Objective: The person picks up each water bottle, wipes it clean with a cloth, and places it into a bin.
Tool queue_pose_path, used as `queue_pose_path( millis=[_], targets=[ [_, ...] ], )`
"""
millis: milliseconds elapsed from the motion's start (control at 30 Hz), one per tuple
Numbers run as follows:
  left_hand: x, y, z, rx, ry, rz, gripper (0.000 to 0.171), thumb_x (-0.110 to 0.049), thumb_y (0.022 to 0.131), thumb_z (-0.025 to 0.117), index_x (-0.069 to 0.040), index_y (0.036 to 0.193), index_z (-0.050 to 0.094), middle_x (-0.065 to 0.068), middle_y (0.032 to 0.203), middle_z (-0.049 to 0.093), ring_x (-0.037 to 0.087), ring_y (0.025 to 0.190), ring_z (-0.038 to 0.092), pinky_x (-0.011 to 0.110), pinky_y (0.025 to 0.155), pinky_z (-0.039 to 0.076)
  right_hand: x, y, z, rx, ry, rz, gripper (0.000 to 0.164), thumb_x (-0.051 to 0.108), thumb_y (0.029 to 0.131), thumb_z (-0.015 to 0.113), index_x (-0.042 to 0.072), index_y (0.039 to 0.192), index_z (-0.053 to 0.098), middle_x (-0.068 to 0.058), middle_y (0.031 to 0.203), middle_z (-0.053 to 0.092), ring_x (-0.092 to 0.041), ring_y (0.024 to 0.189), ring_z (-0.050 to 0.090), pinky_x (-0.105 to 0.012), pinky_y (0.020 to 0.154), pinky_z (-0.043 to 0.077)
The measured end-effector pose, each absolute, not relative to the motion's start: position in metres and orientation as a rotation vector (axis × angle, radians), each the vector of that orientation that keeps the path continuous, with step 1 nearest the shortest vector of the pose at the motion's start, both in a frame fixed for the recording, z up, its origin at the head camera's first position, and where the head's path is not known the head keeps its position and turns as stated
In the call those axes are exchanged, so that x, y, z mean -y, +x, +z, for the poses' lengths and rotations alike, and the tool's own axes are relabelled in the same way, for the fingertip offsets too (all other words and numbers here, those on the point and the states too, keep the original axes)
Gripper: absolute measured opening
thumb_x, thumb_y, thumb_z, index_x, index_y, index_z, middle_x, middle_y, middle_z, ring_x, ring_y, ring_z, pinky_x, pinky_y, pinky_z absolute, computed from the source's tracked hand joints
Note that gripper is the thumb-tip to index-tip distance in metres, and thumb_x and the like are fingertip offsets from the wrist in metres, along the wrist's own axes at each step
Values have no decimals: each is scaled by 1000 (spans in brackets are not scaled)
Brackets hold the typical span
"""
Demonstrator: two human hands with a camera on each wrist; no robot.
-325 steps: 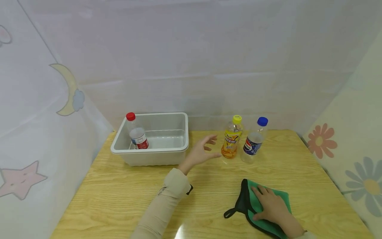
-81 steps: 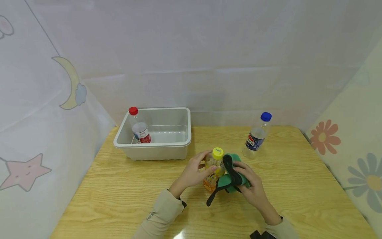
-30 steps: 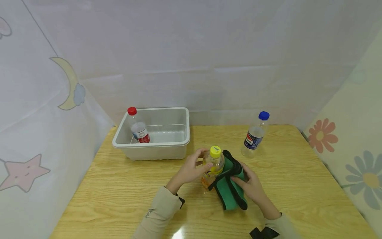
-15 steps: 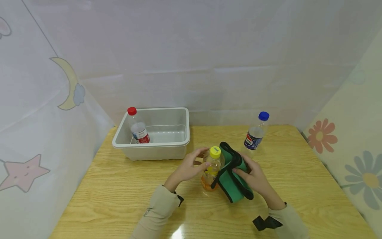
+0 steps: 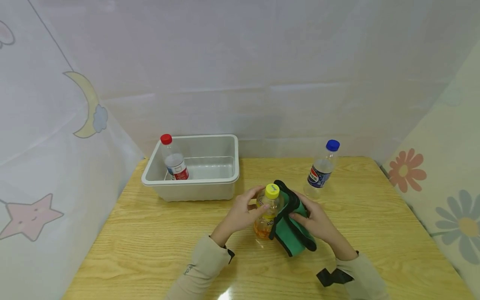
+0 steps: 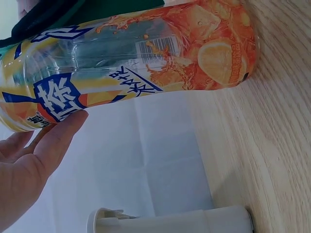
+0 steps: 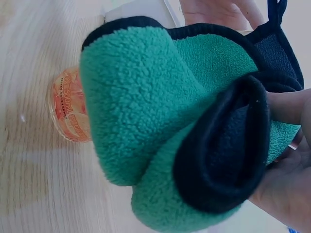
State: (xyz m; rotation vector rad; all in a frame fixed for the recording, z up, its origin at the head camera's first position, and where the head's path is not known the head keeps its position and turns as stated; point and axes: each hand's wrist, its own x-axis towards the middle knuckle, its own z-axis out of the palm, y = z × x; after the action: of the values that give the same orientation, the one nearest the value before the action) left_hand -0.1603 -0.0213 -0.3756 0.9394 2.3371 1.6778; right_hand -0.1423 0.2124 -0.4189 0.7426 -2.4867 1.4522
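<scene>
An orange-drink bottle point(image 5: 264, 227) with a yellow cap stands upright near the middle of the table. My left hand point(image 5: 241, 211) grips its upper part from the left, thumb in front. In the left wrist view, the bottle point(image 6: 121, 60) shows a clear barrel and a fruit-printed base. My right hand point(image 5: 318, 221) holds a folded green cleaning cloth point(image 5: 292, 235) with black edging against the bottle's right side. Up close in the right wrist view, the plush cloth point(image 7: 136, 92) hides most of the bottle; only its orange base point(image 7: 70, 107) shows.
At the back left stands a light grey plastic bin point(image 5: 195, 191), holding a red-capped bottle point(image 5: 175, 164) that leans inside it. A blue-capped Pepsi bottle point(image 5: 319, 175) stands at the back right. Printed white curtains surround the wooden table point(image 5: 150, 250).
Since the oldest frame, the orange-drink bottle came forward into my left hand, and my right hand lifted the cloth to it. Over the last second, the cloth shifted slightly against the bottle.
</scene>
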Motion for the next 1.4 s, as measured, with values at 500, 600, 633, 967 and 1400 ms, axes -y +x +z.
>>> queue_pose_path(
  millis=[500,600,633,967,1400],
  targets=[
    [22,-161,-373,-2344,919,1666,46,-8,90,57,7,130,40,23,126,48,34,115,48,39,84,49,-213,-150,-427,2637,752,1480,58,0,83,64,1,135,39,-19,128,50,-25,110,51,-33,86,47],
    [22,-161,-374,-2347,912,1663,46,-8,90,57,7,130,40,22,127,47,32,116,47,38,85,49,-212,-151,-430,2647,753,1478,58,0,82,64,0,135,40,-19,128,49,-30,113,49,-39,89,46],
    [23,-161,-374,-2348,910,1663,46,-8,90,56,7,130,40,22,128,47,31,116,47,37,85,49,-211,-151,-432,2652,748,1473,58,0,82,64,0,135,40,-18,129,49,-31,114,48,-41,91,44],
    [23,-162,-376,-2324,938,1682,46,-7,90,55,9,130,39,25,129,45,39,117,45,42,84,49,-207,-151,-449,2620,775,1478,58,-1,81,65,-3,133,40,-21,123,53,-27,109,52,-35,87,47],
    [27,-171,-380,-2250,958,1666,42,-7,91,55,9,126,39,24,125,48,36,117,46,40,90,46,-210,-148,-454,2545,796,1497,58,-4,80,65,-2,133,42,-19,127,50,-5,115,45,-22,91,42]
  ],
)
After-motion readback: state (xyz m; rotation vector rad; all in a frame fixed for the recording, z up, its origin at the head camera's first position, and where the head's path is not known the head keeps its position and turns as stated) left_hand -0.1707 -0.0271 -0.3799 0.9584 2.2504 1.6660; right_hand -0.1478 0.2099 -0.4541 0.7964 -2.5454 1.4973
